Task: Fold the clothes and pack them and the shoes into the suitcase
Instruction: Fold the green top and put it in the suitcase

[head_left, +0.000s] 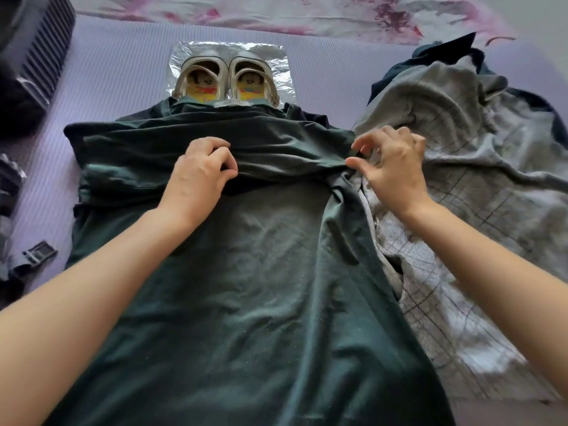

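Two pinching grips hold the green shirt (246, 256) on the purple mat (123, 72): my left hand (199, 167) mid-fold, my right hand (390, 167) at its edge. Uneven pulling could skew the fold over the shoes (226, 79).

dark green shirt (246, 256) spread flat, sleeves folded in, shoes (226, 79) beyond collar

Bare forearms (101, 272) lead to a bare left grip (196, 173) and right grip (390, 170)
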`<state>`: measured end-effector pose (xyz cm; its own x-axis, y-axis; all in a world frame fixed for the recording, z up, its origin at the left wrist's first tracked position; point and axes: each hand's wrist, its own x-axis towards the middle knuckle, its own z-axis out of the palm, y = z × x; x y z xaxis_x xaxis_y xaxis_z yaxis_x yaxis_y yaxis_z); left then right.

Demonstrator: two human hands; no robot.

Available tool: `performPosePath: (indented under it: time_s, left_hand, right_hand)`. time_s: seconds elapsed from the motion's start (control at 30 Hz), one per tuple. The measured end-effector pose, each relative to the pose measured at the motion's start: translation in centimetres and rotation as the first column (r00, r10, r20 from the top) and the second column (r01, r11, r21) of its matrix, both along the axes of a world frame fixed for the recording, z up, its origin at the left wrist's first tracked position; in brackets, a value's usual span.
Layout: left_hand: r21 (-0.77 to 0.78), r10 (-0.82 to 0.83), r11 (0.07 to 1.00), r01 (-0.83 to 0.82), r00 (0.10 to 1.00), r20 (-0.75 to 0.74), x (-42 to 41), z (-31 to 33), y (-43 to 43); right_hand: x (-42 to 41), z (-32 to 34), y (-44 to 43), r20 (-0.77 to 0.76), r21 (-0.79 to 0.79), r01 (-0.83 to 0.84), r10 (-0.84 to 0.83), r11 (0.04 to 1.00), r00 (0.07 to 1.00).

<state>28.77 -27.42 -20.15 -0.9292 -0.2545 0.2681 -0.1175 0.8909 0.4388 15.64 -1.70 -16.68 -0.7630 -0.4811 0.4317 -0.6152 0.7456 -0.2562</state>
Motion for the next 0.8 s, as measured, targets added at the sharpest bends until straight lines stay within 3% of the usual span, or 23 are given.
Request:
performPosePath:
  time_s: [0.1, 0.2, 0.37, 0.43, 0.5, 0.57, 0.63, 0.7, 0.8]
  left_hand:
    - [0.048, -0.014, 0.999, 0.013, 1.0, 0.024, 0.7, 0.2, 0.0]
    - [0.006, 0.004, 1.0, -0.004, 0.999, 0.043, 0.9, 0.0, 0.0]
    - [-0.027, 0.055, 0.998, -0.053, 0.997, 0.055, 0.1, -0.2, -0.5]
    - [-0.035, 0.054, 0.998, -0.052, 0.998, 0.042, 0.1, -0.4, -0.5]
    - [-0.059, 0.046, 0.997, -0.045, 0.999, 0.027, 0.3, -0.6, -0.3]
    - [-0.071, 0.041, 0.997, -0.041, 0.999, -0.003, 0.4, -0.7, 0.0]
    - [-0.075, 0.032, 0.997, -0.036, 0.998, -0.05, 0.4, -0.6, 0.2]
    - [-0.105, -0.013, 0.995, 0.005, 0.997, -0.07, 0.0, -0.4, 0.8]
    - [-0.152, -0.091, 0.983, 0.104, 0.992, 0.09, -1.4, -0.3, 2.4]
  right_hand:
    - [1.3, -0.6, -0.9, -0.016, 0.129, -0.032, 0.034, 0.991, 0.999]
    - [1.9, -1.7, -1.8, 0.019, 0.296, 0.045, -0.053, 0.954, 0.998]
    - [1.6, -1.0, 0.8, -0.017, 0.184, 0.104, -0.103, 0.977, 0.995]
    - [1.5, -0.6, 2.8, -0.057, 0.239, 0.077, -0.065, 0.968, 0.996]
    - [1.6, -0.6, 3.7, 0.029, 0.357, -0.03, 0.021, 0.934, 0.999]
    - [0.7, -0.1, 3.2, 0.197, 0.288, -0.08, 0.023, 0.954, 0.98]
    - [-1.1, 1.3, 1.5, 0.34, 0.023, -0.036, 0.026, 0.999, 0.94]
    - [-3.3, 2.2, -0.3, 0.374, -0.123, -0.01, 0.055, 0.992, 0.926]
    - [-5.8, 2.6, -3.3, 0.418, -0.018, -0.075, 0.076, 0.997, 0.905]
